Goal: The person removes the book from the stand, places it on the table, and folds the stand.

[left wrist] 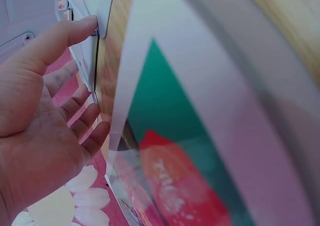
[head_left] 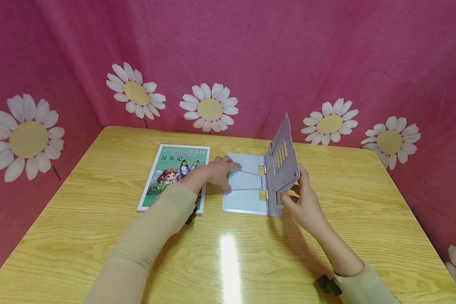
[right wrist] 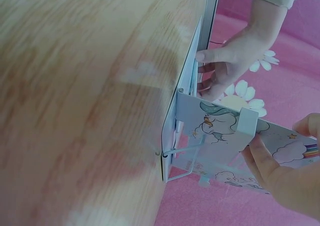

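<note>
A metal book stand [head_left: 246, 204] lies with its pale base plate on the table and its back panel [head_left: 282, 158] tilted up at the right. Along the base runs a thin wire support [head_left: 247, 189]. My left hand [head_left: 217, 172] reaches over the base's left part, thumb and forefinger spread and touching by the wire; the left wrist view shows the thumb [left wrist: 82, 30] at the plate's edge, other fingers loosely extended. My right hand [head_left: 305, 202] grips the panel's lower right edge, beside a pale clip [right wrist: 246, 128]. Unicorn and rainbow drawings cover the panel's other face in the right wrist view.
A green-covered picture book [head_left: 157, 175] lies flat left of the stand, partly under my left forearm. The wooden table [head_left: 273, 261] meets a pink flowered curtain [head_left: 258, 63] at its back edge.
</note>
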`<state>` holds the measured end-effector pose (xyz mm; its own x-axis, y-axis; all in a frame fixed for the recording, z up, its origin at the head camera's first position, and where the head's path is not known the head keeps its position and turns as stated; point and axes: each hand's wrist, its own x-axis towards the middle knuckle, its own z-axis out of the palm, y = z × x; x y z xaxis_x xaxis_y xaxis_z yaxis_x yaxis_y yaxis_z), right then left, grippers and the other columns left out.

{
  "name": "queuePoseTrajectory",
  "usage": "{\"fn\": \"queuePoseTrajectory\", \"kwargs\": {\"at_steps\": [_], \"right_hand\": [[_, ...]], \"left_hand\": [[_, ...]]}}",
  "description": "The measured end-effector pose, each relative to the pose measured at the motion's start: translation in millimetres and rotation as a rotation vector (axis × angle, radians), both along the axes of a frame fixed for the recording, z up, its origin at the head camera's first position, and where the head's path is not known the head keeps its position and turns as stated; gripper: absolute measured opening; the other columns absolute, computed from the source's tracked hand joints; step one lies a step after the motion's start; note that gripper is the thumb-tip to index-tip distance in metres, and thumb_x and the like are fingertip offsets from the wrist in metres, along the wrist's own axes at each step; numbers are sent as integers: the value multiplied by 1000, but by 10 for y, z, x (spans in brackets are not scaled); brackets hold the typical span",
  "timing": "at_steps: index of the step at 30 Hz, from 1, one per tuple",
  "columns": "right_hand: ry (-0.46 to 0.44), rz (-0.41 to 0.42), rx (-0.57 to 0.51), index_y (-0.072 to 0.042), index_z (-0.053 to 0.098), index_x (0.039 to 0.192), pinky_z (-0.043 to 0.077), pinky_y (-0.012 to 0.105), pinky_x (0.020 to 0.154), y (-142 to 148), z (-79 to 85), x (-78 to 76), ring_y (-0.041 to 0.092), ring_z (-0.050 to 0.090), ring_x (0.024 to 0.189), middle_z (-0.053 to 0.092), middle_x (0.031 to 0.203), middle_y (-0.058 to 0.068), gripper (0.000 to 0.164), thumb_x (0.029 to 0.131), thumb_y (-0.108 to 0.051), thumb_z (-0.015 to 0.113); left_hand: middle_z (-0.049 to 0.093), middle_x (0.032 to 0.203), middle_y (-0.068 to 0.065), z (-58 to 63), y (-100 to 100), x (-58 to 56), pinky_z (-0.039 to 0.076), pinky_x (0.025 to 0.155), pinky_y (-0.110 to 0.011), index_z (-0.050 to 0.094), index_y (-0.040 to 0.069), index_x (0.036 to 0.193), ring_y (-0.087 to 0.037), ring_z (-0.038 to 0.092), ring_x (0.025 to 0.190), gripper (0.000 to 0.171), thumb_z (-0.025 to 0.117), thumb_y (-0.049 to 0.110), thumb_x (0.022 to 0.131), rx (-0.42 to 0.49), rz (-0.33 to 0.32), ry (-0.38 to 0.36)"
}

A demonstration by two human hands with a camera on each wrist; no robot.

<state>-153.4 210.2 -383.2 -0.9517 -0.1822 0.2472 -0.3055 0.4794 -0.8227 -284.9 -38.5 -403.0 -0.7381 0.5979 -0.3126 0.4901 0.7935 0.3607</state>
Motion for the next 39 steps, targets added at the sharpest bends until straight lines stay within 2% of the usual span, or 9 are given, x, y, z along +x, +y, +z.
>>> {"fn": "queuePoseTrajectory", "kwargs": {"at_steps": [10, 18, 21, 28, 33, 36, 39], "right_hand": [[45, 6, 4, -25, 13, 149, 52, 49, 83, -9, -9, 10, 40, 54, 116, 36, 145, 19, 81, 87, 5, 55], [22, 7, -3, -28, 13, 149, 52, 49, 84, -8, 7, 12, 40, 53, 117, 35, 145, 18, 81, 87, 5, 55], [18, 11, 1, -28, 13, 149, 52, 49, 84, -9, 9, 10, 40, 53, 116, 35, 145, 19, 81, 87, 5, 55], [21, 24, 19, -29, 13, 148, 52, 49, 82, -13, 26, -6, 40, 55, 115, 37, 144, 19, 82, 87, 6, 55], [21, 33, 20, -29, 15, 148, 53, 47, 82, -39, 36, -22, 38, 56, 114, 41, 139, 19, 82, 86, 6, 56], [17, 33, 30, -28, 16, 148, 54, 47, 82, -70, 49, -30, 37, 56, 113, 43, 135, 19, 81, 86, 5, 57], [17, 27, 47, -26, 18, 148, 54, 47, 82, -107, 66, -33, 37, 57, 112, 42, 134, 20, 81, 84, 5, 58]], "left_hand": [[29, 146, -9, 40, 23, 27, 32, 106, -44, 37, 25, 145, -28, 27, 130, 75, 74, 33, 80, -46, -7, 12], [29, 146, -10, 42, 5, 38, 32, 107, -44, 36, 22, 147, -28, 27, 131, 76, 73, 32, 81, -28, -8, 6], [30, 147, -12, 4, -44, 38, 30, 109, -44, 33, 21, 148, -29, 27, 133, 79, 74, 30, 81, 36, -4, -1], [27, 152, -13, -89, -227, 35, 27, 113, -43, 25, 15, 150, -29, 27, 139, 85, 75, 21, 81, 259, 15, -30], [28, 151, -15, -29, -344, 108, 29, 111, -46, 23, 12, 151, -31, 29, 138, 81, 70, 21, 86, 368, 85, -18], [29, 151, -14, 44, -385, 185, 32, 109, -47, 22, 14, 151, -31, 31, 137, 77, 67, 23, 88, 433, 146, -14], [30, 150, -12, 121, -410, 257, 34, 108, -48, 22, 14, 151, -30, 32, 136, 76, 65, 24, 89, 494, 181, -2]]}}
